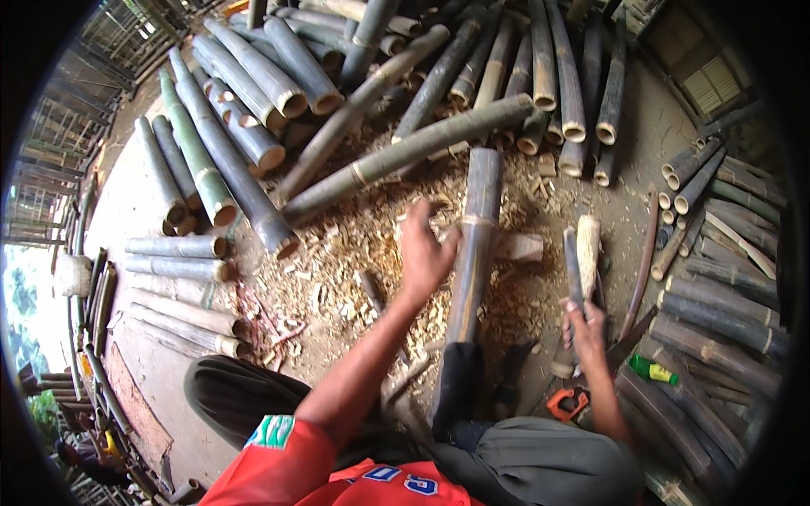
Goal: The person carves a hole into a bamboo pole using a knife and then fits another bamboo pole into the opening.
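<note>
Bamboo tube (475,253) — near left grip (428,255) (thumb spread).

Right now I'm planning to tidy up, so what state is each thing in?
Left hand: open, empty.
Right hand: closed around a dark narrow tool.
Middle bamboo pole: lying across a wood block.
Green bottle: on its side; contents unclear.
Wood chips: loose, scattered.

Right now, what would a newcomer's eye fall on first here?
Probably the dark bamboo pole in the middle, with the left hand open beside it. Pale wood chips spread around it, below a heap of bamboo pieces. An orange handle and green bottle stand out at lower right.
</note>
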`<state>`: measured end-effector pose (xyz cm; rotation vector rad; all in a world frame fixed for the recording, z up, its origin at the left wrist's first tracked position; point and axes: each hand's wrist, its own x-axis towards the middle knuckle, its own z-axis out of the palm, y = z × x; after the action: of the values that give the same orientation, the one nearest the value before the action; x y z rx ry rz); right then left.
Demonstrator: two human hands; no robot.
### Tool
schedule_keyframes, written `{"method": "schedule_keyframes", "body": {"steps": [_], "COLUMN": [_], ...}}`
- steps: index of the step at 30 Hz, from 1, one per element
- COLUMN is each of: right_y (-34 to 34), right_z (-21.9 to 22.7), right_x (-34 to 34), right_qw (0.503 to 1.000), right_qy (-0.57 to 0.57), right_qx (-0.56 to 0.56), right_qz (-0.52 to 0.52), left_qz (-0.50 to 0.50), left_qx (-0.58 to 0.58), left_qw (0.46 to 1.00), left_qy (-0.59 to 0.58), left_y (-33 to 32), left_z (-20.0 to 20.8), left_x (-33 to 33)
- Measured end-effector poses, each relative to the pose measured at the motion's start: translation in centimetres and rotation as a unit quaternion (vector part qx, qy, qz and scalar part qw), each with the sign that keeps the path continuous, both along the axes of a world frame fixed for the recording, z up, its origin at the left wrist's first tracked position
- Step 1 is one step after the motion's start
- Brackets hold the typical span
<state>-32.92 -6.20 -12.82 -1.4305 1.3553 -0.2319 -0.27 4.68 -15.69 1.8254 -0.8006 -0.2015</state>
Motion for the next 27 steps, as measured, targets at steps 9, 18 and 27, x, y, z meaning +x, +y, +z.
{"method": "schedule_keyframes", "body": {"steps": [9, 18, 27], "right_y": [5.3, 6.9, 6.0], "right_z": [-3.1, -5.6, -5.5], "right_x": [-1.1, -7.0, -3.9], "right_qw": [0.995, 0.998, 0.991], "right_qy": [-0.027, -0.016, -0.069], "right_qx": [0.083, 0.054, 0.077], "right_qz": [0.045, -0.011, -0.082], "left_qz": [0.103, 0.008, 0.091], "left_qx": [0.421, 0.297, 0.031], "left_qw": [0.888, 0.949, 0.937], "left_qy": [-0.154, -0.108, -0.337], "left_y": [-5.9, -7.0, -5.8], "left_z": [-7.7, -7.3, 4.3], "left_x": [30.7, 29.9, 23.7]}}
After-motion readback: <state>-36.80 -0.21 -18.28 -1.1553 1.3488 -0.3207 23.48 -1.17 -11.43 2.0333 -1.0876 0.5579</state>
